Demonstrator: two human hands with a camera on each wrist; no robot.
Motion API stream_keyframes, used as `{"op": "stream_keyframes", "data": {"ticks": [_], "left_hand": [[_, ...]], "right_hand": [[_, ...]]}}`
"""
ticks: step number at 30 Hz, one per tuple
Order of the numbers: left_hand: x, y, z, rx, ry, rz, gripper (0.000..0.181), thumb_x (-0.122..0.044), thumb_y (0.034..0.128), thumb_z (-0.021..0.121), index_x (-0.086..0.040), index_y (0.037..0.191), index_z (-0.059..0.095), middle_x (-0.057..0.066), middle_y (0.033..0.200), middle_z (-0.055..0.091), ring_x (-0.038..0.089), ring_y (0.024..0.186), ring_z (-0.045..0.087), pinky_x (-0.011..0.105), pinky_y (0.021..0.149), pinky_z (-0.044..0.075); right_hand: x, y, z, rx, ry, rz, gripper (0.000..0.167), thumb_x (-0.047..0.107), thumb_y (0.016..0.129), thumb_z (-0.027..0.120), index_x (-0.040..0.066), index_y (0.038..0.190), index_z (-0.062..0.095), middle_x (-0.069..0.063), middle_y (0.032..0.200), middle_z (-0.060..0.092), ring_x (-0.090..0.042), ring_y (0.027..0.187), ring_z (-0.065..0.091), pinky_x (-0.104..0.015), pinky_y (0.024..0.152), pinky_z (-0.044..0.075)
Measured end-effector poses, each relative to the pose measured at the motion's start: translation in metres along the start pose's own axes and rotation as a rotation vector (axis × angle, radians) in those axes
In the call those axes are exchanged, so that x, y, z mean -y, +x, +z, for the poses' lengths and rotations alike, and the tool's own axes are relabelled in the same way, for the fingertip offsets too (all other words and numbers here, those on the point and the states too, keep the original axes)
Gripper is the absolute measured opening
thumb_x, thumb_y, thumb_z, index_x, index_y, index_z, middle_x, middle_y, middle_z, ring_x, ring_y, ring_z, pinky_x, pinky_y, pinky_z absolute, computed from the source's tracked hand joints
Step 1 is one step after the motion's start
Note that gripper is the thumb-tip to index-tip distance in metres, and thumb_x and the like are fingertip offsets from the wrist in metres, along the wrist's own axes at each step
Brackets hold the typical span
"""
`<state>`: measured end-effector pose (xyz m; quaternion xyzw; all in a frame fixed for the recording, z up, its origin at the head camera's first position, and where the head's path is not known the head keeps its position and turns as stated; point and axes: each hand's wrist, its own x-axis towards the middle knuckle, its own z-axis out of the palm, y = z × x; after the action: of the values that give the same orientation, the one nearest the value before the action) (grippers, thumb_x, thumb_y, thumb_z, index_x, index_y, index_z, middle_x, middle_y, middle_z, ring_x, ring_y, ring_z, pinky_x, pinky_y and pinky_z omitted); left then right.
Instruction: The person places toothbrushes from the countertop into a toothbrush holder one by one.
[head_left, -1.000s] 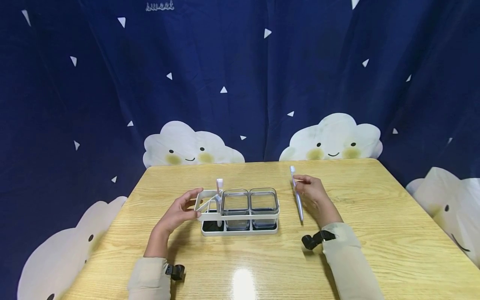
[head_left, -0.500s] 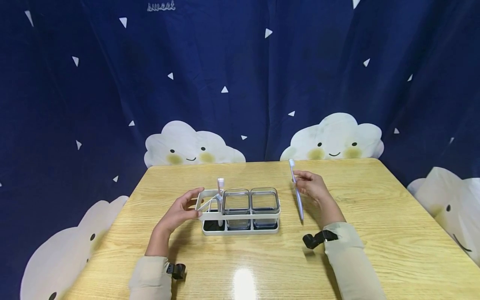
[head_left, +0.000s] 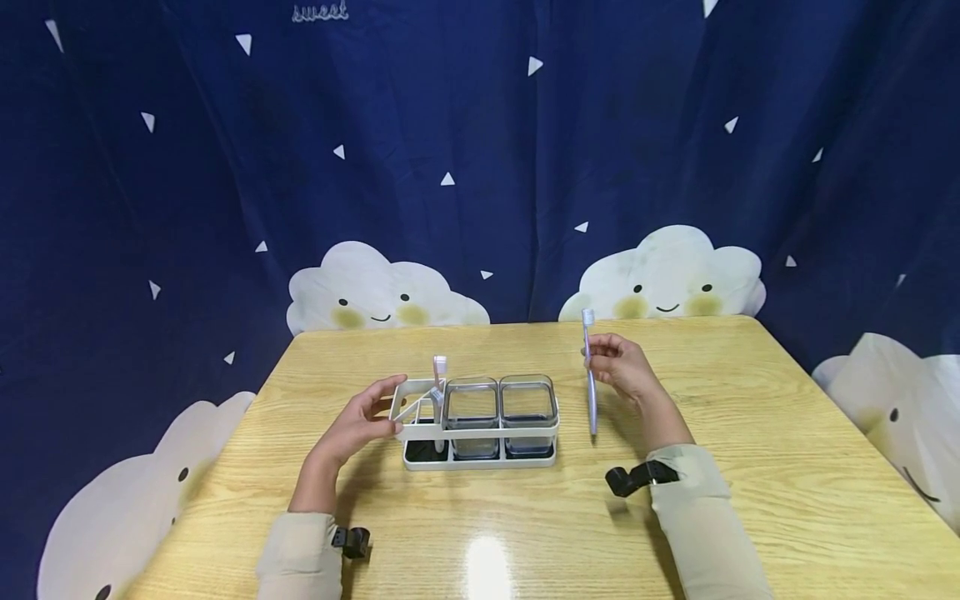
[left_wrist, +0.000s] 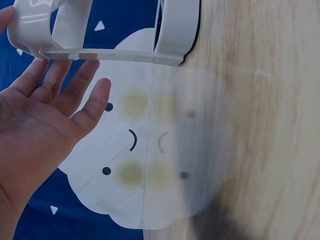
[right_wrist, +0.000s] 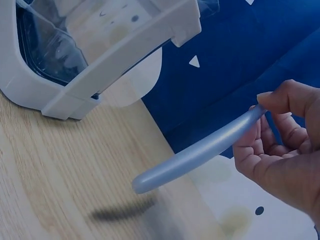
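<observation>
A white toothbrush holder [head_left: 480,434] stands on the table. My left hand [head_left: 360,423] holds its left end, thumb at the front and fingers at the back. Two toothbrushes stand in its left part: a pinkish toothbrush [head_left: 437,372], and another toothbrush [head_left: 437,398] leaning in front. Two clear square cups sit in the holder, a middle cup [head_left: 474,450] and a right cup [head_left: 528,447]. Right of the holder, my right hand [head_left: 628,371] pinches a pale blue-violet toothbrush [head_left: 592,398] with bristles up. Its handle end [right_wrist: 170,172] hangs above the table in the right wrist view.
The wooden table [head_left: 525,517] runs back to a dark blue curtain [head_left: 420,100] printed with clouds and triangles. Black wrist cameras sit on both forearms, the left camera [head_left: 352,542] and the right camera [head_left: 626,481].
The toothbrush in my right hand has risen and swung from slanted to nearly upright. My right hand has moved up slightly. My left hand and the holder stay in place.
</observation>
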<state>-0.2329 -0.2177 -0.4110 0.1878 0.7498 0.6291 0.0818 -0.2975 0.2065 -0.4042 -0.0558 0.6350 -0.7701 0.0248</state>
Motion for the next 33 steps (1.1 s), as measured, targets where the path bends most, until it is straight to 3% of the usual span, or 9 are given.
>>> {"op": "stream_keyframes", "data": {"ticks": [8, 19, 33], "left_hand": [[0.001, -0.001, 0.0, -0.002, -0.004, 0.005, 0.073, 0.003, 0.0737, 0.063, 0.0, 0.141, 0.034, 0.024, 0.132, 0.041, 0.037, 0.113, 0.045, 0.032, 0.08, 0.047], [0.002, -0.001, 0.0, -0.006, -0.003, 0.008, 0.073, 0.003, 0.0738, 0.063, -0.001, 0.141, 0.035, 0.024, 0.132, 0.041, 0.035, 0.112, 0.045, 0.032, 0.08, 0.047], [0.001, -0.001, 0.0, -0.002, -0.02, 0.012, 0.072, 0.003, 0.0737, 0.063, -0.002, 0.14, 0.035, 0.024, 0.132, 0.041, 0.033, 0.111, 0.046, 0.033, 0.081, 0.047]], "right_hand": [[0.005, -0.003, 0.005, 0.016, -0.046, -0.034, 0.019, -0.012, 0.083, 0.054, -0.008, 0.101, 0.05, -0.011, 0.096, 0.053, -0.015, 0.081, 0.053, -0.026, 0.069, 0.049], [0.014, -0.009, 0.014, 0.036, -0.055, -0.091, 0.015, -0.012, 0.082, 0.055, 0.0, 0.092, 0.053, -0.009, 0.096, 0.055, -0.015, 0.082, 0.052, -0.026, 0.07, 0.047], [0.024, -0.016, 0.028, 0.009, -0.045, -0.174, 0.01, -0.01, 0.084, 0.056, -0.001, 0.087, 0.054, -0.012, 0.093, 0.058, -0.012, 0.077, 0.053, -0.023, 0.066, 0.047]]}}
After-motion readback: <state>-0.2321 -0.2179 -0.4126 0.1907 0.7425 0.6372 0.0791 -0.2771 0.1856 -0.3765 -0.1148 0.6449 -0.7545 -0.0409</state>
